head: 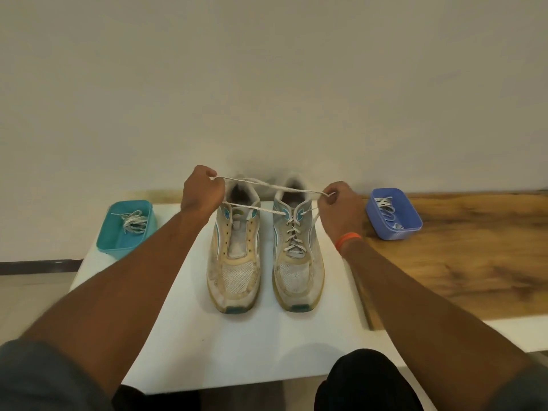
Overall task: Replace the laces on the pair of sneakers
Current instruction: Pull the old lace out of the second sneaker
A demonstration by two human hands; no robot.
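Note:
Two worn white sneakers stand side by side on the white table (252,345), toes toward me. The left sneaker (235,253) has bare eyelets and no lace. The right sneaker (298,256) carries a white lace (293,235) crossed through its eyelets. Both lace ends stretch leftward above the shoe collars. My left hand (203,189) grips them above the left sneaker's heel. My right hand (339,207) pinches the lace beside the right sneaker's collar; an orange band circles that wrist.
A teal tub (126,229) with a bundled lace sits at the table's left edge. A blue tub (393,213) holding laces rests on the wooden board (459,253) at the right. A pale wall stands behind. My knees are below the table's front edge.

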